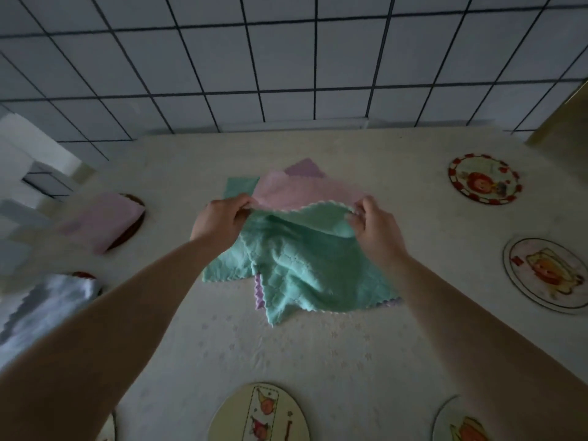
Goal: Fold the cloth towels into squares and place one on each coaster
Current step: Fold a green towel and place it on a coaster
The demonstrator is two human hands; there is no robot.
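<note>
A green towel [305, 268] is lifted at its far edge over the pile in the middle of the table. My left hand [219, 221] pinches its far left corner and my right hand [372, 227] pinches its far right corner. Under it lie a pink towel [305, 189], a purple towel [305, 168] and another green towel [240, 186]. A folded pink towel [101, 222] sits on a coaster [135, 224] at the left. A folded white towel [41, 303] covers a coaster [84, 275] at the near left.
Bare round coasters lie at the far right [483, 179], the right [544, 275], the near middle [257, 415] and the near right [458, 424]. A tiled wall [286, 58] rises behind the cream table [318, 351]. White objects [28, 167] stand at the left edge.
</note>
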